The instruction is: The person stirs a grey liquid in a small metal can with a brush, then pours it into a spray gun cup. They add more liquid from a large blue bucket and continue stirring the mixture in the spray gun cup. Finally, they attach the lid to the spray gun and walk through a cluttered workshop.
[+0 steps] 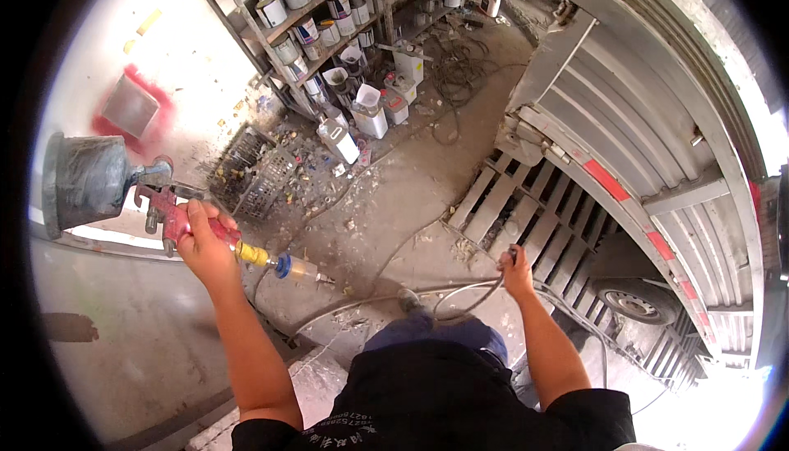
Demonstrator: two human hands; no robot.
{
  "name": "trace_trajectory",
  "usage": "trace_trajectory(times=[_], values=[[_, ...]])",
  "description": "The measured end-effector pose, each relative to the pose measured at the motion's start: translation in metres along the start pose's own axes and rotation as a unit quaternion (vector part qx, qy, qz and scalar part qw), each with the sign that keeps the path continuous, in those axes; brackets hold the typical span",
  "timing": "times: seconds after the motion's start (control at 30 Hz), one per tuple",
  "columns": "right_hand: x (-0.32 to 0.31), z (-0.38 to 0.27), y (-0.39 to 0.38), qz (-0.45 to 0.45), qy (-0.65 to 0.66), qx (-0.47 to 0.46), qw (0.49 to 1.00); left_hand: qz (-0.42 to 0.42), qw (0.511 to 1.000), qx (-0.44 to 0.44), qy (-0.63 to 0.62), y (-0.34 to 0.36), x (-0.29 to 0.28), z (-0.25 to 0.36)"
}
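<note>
My left hand (207, 245) grips a red spray gun (175, 217) with a dirty grey cup (86, 184) at the left. Below its handle are a yellow fitting (253, 254) and a clear, blue-ringed filter (300, 270) ending in a bare metal tip. My right hand (516, 278) is closed on the end of a grey air hose (464, 295), apart from that tip. The hose loops below the hand and runs across the dusty floor.
Shelves (304, 23) of paint cans stand at the back left, plastic jugs (370, 118) and a slotted crate (263, 180) below. A corrugated metal vehicle body (633, 130) fills the right, over slatted grating (542, 221) and a wheel (637, 301). Tangled hoses (452, 73) lie behind.
</note>
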State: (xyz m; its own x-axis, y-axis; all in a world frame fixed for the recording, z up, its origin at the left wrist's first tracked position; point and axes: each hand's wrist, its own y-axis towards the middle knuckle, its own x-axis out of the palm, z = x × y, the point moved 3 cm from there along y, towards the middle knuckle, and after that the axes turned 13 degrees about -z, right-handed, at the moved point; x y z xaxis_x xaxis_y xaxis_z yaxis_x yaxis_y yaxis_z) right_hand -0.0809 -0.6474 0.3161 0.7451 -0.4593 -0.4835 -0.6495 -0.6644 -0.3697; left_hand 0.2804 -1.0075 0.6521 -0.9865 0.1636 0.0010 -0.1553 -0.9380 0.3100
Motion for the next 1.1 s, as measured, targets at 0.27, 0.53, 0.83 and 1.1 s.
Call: trace_trajectory(times=[0.27, 0.53, 0.83, 1.1], values=[[0.039, 0.140, 0.037, -0.095, 0.012, 0.237, 0.967, 0.018, 0.996, -0.077, 0.047, -0.002, -0.039, -0.019], [0.051, 0.108, 0.009, -0.197, 0.078, 0.280, 0.936, 0.027, 0.992, -0.068, 0.108, 0.030, -0.036, -0.044], [0.034, 0.102, 0.065, -0.179, 0.055, 0.292, 0.938, -0.024, 0.988, -0.090, 0.123, 0.106, 0.045, -0.099], [-0.005, 0.020, 0.146, -0.165, -0.044, 0.266, 0.949, -0.049, 0.988, -0.096, 0.109, 0.170, 0.136, -0.118]])
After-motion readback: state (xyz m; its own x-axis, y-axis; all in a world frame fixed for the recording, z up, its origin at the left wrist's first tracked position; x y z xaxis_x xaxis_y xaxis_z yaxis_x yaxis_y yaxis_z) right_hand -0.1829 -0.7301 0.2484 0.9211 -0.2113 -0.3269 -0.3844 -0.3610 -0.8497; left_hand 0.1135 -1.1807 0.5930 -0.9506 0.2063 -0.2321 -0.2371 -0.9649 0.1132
